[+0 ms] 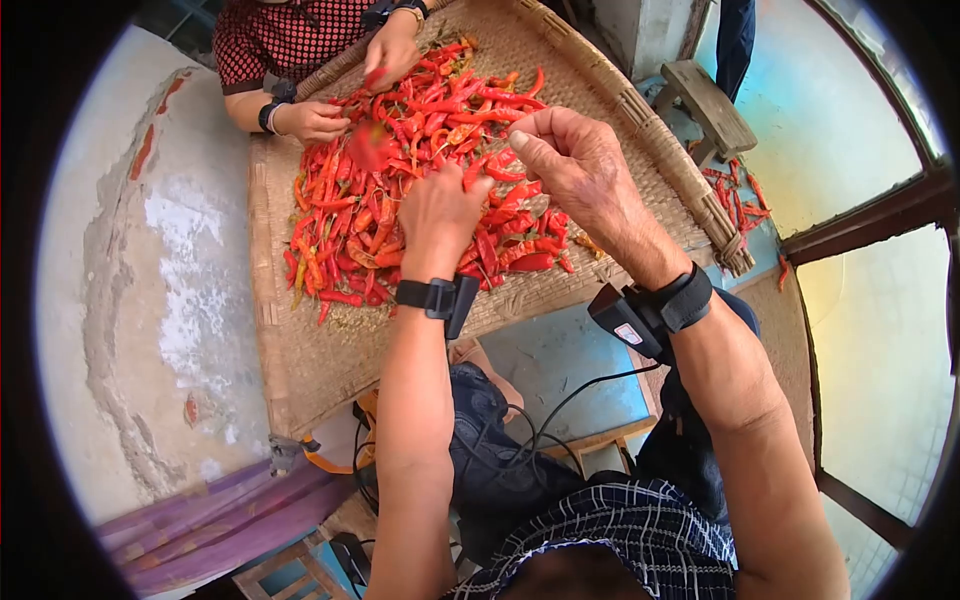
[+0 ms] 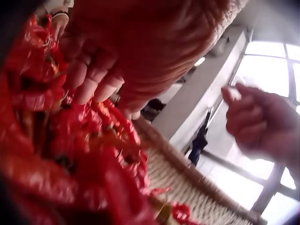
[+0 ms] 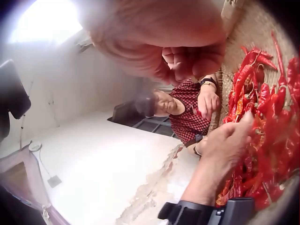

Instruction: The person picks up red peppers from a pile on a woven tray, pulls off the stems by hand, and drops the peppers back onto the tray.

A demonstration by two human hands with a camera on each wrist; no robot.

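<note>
A large heap of red chili peppers [image 1: 400,200] lies on a woven bamboo tray [image 1: 320,375]. My left hand [image 1: 438,220] reaches down onto the near part of the heap, back of the hand up. In the left wrist view its fingers [image 2: 96,77] bend loosely at the peppers, with nothing seen gripped. My right hand [image 1: 575,170] is raised above the heap's right side. Its fingers are curled, thumb and forefinger tips close together, and no pepper shows between them. A motion-blurred red pepper [image 1: 370,145] appears above the heap, left of my left hand.
Across the tray another person in a red-dotted shirt [image 1: 305,40] has both hands at the peppers. A wooden bench [image 1: 708,105] stands at the right, with loose peppers [image 1: 735,200] on the floor beyond the tray rim. A cable [image 1: 545,425] hangs below my wrists.
</note>
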